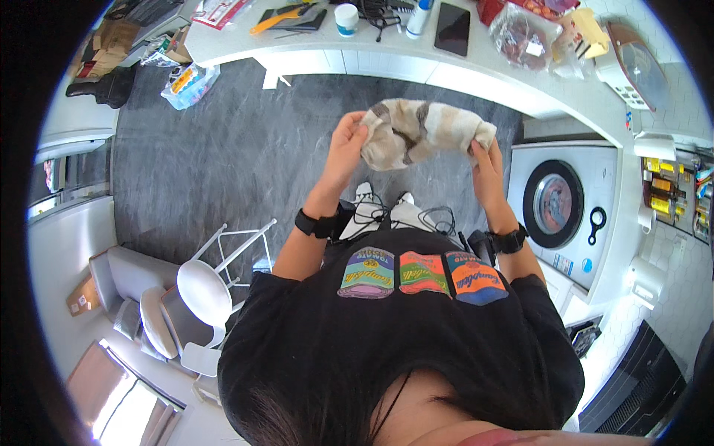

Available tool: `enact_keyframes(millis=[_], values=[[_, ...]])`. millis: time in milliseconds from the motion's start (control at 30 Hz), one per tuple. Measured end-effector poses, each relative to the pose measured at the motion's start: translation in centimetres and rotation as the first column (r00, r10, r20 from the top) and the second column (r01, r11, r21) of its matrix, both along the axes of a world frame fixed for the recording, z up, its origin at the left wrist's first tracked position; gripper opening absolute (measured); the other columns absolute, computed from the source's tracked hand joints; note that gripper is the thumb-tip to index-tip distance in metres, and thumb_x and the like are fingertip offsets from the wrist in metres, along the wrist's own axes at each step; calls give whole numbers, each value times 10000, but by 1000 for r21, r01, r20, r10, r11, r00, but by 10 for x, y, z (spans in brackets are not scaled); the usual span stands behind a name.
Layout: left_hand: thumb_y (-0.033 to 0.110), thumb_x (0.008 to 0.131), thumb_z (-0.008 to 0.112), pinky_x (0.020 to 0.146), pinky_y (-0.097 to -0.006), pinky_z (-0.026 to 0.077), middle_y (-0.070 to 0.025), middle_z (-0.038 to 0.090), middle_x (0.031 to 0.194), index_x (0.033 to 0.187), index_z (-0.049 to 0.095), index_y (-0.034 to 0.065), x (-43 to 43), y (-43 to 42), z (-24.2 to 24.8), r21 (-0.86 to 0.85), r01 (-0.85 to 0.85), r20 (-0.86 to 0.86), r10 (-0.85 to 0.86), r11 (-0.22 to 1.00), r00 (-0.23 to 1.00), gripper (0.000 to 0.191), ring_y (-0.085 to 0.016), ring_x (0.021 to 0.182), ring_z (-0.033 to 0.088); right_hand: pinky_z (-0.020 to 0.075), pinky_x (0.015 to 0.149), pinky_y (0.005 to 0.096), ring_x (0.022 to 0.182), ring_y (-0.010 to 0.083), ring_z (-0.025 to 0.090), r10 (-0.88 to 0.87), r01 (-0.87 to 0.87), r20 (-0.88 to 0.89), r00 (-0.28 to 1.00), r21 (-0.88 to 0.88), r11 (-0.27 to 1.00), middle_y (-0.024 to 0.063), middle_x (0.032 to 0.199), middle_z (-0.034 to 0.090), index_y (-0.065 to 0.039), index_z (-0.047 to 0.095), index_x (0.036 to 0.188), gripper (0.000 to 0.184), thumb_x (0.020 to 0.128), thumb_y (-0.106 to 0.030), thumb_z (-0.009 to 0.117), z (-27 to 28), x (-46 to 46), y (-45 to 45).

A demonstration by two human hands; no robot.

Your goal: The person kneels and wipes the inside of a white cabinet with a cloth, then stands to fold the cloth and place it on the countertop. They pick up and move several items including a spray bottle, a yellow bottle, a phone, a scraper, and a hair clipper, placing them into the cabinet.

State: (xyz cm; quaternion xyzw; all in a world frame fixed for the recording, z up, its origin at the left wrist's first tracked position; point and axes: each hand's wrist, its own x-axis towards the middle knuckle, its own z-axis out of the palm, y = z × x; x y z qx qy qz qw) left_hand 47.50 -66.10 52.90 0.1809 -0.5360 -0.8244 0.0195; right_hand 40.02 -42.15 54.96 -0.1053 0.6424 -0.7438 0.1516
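A cream, beige and brown patterned cloth (421, 134) is stretched between my two hands, in the air above the floor. It looks bunched and folded, so I cannot tell whether it is a garment or a towel. My left hand (350, 142) pinches its left end between thumb and fingers. At the opposite end, the fingers of my right hand (487, 161) grip a rolled corner. Each wrist wears a black strap with a device.
A counter (390, 42) ahead bears a phone (452, 29), a white tub (346, 21) and bagged food (524, 38). To the right stands a front-loading washing machine (558, 206) with its door shut. A white stool (204, 292) is at left; a plastic bag (189, 86) rests on the floor.
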Motion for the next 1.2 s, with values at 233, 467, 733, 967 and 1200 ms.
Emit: enact_keyframes(millis=[233,467,733,967,1200], values=[[255,899,547,879,-302,445,-107,498,1221,1303,350,27,-9,40,-1,166,156,50,-166,974,985,504,-172,1096,504,363,959,318,1167,202,445,541,-292,-438,718,516,806,114,1276,439,-28,443,1252,454,810,-32,549,-6,22,-24],[26,795,603,896,-303,438,-132,519,1194,1289,306,-31,-6,48,-2,-47,132,-47,-134,990,990,580,-180,1078,523,380,992,385,1199,280,436,281,-289,-83,956,-110,951,103,1395,291,-68,241,1360,662,771,80,504,-23,12,-8],[-9,815,549,902,-296,421,-114,520,1191,1302,297,0,7,52,-5,-26,204,-47,-205,979,978,548,-160,1084,511,430,922,321,1140,202,492,305,-329,123,944,329,885,95,1243,491,-5,466,1238,365,873,-19,460,-67,13,17],[77,857,571,904,-311,412,-131,504,1196,1295,294,-3,16,57,-22,-121,254,-95,-266,960,959,524,-174,1100,491,437,905,314,1127,188,487,278,-300,125,952,220,928,65,1212,503,-33,455,1258,387,874,-60,486,-57,24,8],[221,862,618,943,-322,387,-176,441,1250,1310,232,-38,34,70,-13,-159,274,-53,-285,948,957,645,-206,1136,462,423,910,311,1126,181,475,356,-409,286,890,152,900,54,1275,417,-41,283,1345,482,903,-99,466,-33,27,-8]])
